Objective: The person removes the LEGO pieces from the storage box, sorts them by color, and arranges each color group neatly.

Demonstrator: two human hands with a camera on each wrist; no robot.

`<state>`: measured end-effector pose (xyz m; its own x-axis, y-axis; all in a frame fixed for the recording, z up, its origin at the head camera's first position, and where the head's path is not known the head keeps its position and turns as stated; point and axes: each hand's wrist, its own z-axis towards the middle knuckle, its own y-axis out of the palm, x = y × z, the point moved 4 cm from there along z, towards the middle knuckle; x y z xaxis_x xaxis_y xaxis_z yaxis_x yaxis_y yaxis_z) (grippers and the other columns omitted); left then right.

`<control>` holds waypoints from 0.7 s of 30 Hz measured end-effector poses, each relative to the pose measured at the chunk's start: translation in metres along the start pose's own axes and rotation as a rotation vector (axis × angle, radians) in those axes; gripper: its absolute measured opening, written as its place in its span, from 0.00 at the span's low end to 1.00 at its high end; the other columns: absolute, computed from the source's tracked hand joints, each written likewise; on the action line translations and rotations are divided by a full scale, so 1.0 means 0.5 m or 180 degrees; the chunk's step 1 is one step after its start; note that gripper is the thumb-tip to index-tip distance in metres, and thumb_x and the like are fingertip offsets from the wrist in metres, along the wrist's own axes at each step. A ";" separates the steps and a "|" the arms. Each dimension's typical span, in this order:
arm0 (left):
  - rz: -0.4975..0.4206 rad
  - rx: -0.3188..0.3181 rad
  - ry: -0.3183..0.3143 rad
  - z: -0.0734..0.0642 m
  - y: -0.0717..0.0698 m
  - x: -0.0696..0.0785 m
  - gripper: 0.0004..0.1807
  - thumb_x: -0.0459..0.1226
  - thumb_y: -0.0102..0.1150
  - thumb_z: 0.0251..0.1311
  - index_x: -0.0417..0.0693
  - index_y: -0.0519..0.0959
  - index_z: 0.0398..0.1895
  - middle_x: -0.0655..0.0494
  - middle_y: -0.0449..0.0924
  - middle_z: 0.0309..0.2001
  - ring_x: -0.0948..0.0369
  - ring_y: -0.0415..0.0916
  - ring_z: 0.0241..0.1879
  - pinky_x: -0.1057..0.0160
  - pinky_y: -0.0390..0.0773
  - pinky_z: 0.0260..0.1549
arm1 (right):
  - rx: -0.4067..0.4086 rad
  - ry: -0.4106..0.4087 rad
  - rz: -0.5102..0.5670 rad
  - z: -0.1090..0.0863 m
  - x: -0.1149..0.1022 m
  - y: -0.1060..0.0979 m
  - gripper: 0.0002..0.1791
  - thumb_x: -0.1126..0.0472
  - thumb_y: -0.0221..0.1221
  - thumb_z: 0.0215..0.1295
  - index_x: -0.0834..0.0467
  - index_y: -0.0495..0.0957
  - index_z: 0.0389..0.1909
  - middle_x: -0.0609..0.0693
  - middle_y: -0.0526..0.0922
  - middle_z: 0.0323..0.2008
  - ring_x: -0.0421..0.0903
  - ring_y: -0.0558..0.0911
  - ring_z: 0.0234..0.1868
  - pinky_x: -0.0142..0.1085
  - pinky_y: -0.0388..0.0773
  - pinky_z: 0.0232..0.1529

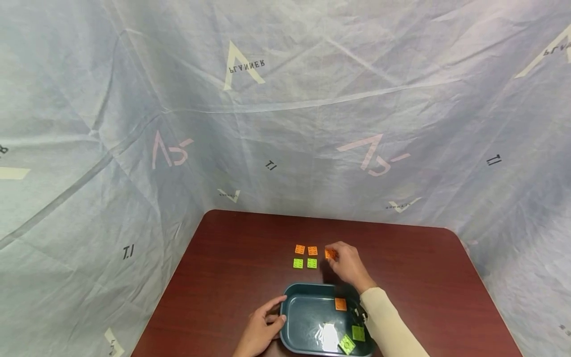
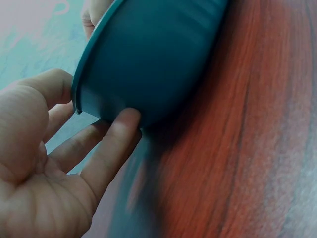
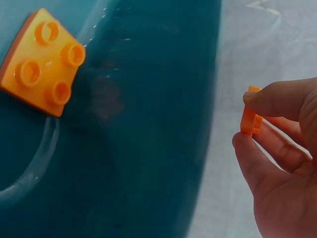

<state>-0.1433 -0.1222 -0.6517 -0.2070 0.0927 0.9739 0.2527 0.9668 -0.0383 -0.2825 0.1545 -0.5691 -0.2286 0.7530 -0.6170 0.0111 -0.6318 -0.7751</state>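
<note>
Orange brick in hand: the small brick (image 1: 329, 253) sits on or just above the table beyond the tray's far rim; you cannot tell whether it touches the wood.
Right hand: your right hand (image 1: 350, 265) pinches that brick between thumb and fingertips, the gap narrow.
Brick rows: left of your fingertips, two orange bricks (image 1: 300, 249) (image 1: 313, 251) lie above two green bricks (image 1: 298, 263) (image 1: 312, 263), slim gaps between them.
Tray: the dark teal tray (image 1: 305, 312) lies nearer you, its far rim below the green row.
Left hand: your left hand (image 1: 263, 325) grips the tray's left end, fingers on rim and outer wall.
In the tray: one orange brick (image 1: 340, 304) lies near the far wall, two green bricks (image 1: 358, 333) (image 1: 346, 344) toward the near right.
Room to move: wood stretches beyond the bricks to the far edge and widely to both sides.
Hard to see: your sleeve (image 1: 392, 317) covers part of the tray's right end; glare whitens its floor; the table's near edge is cut off.
Table: red-brown, glossy wood (image 1: 223, 282), rounded far corners.
Room: wrinkled pale sheeting (image 1: 312, 124) with printed letters hangs around.
</note>
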 end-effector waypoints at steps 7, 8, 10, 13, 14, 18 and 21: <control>0.0015 -0.0002 -0.0065 0.001 -0.001 -0.002 0.28 0.39 0.66 0.72 0.58 0.76 0.74 0.39 0.79 0.66 0.52 0.87 0.53 0.57 0.91 0.35 | 0.0000 0.0018 0.0006 0.013 0.016 0.011 0.20 0.70 0.71 0.63 0.61 0.86 0.57 0.56 0.87 0.55 0.49 0.84 0.45 0.47 0.89 0.49; 0.0021 -0.0001 -0.0063 0.002 -0.002 -0.002 0.28 0.39 0.66 0.72 0.58 0.76 0.74 0.39 0.79 0.66 0.52 0.87 0.53 0.57 0.91 0.35 | 0.0000 0.0023 0.0002 0.015 0.018 0.013 0.20 0.69 0.71 0.63 0.61 0.86 0.57 0.56 0.87 0.56 0.50 0.85 0.47 0.48 0.88 0.51; 0.0017 -0.0001 -0.0058 0.002 -0.003 -0.002 0.28 0.39 0.66 0.72 0.58 0.76 0.74 0.39 0.79 0.67 0.51 0.87 0.53 0.57 0.91 0.35 | -0.0010 0.0033 0.0012 0.021 0.023 0.017 0.20 0.69 0.71 0.64 0.62 0.86 0.58 0.57 0.86 0.56 0.52 0.85 0.50 0.50 0.88 0.53; -0.0001 -0.0013 -0.0060 0.004 -0.004 -0.005 0.28 0.39 0.66 0.73 0.58 0.76 0.74 0.38 0.79 0.67 0.50 0.87 0.54 0.57 0.91 0.36 | -0.0043 0.0073 0.0025 0.028 0.031 0.023 0.20 0.69 0.70 0.65 0.61 0.86 0.58 0.58 0.86 0.58 0.55 0.85 0.54 0.53 0.86 0.57; -0.0003 -0.0015 -0.0064 0.004 -0.004 -0.006 0.28 0.39 0.66 0.72 0.59 0.76 0.74 0.39 0.79 0.67 0.50 0.87 0.54 0.57 0.91 0.36 | -0.0056 0.0094 0.0037 0.030 0.033 0.026 0.19 0.69 0.69 0.65 0.61 0.86 0.58 0.58 0.86 0.58 0.56 0.85 0.56 0.54 0.85 0.58; -0.0015 -0.0016 -0.0080 0.003 -0.003 -0.009 0.27 0.38 0.66 0.72 0.60 0.76 0.74 0.39 0.79 0.67 0.50 0.87 0.54 0.57 0.91 0.36 | -0.0102 0.0172 0.0057 0.034 0.046 0.038 0.19 0.69 0.69 0.66 0.61 0.86 0.58 0.59 0.85 0.59 0.57 0.84 0.56 0.54 0.85 0.58; -0.0024 -0.0010 -0.0079 0.002 -0.003 -0.008 0.27 0.38 0.66 0.72 0.61 0.77 0.73 0.39 0.79 0.67 0.50 0.87 0.54 0.57 0.91 0.36 | -0.0127 0.0224 0.0064 0.036 0.053 0.046 0.20 0.69 0.69 0.67 0.62 0.85 0.59 0.59 0.85 0.59 0.56 0.84 0.56 0.53 0.86 0.58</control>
<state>-0.1440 -0.1237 -0.6556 -0.2324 0.0913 0.9683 0.2540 0.9667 -0.0302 -0.3059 0.1569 -0.6008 -0.1590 0.7523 -0.6394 0.0541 -0.6400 -0.7665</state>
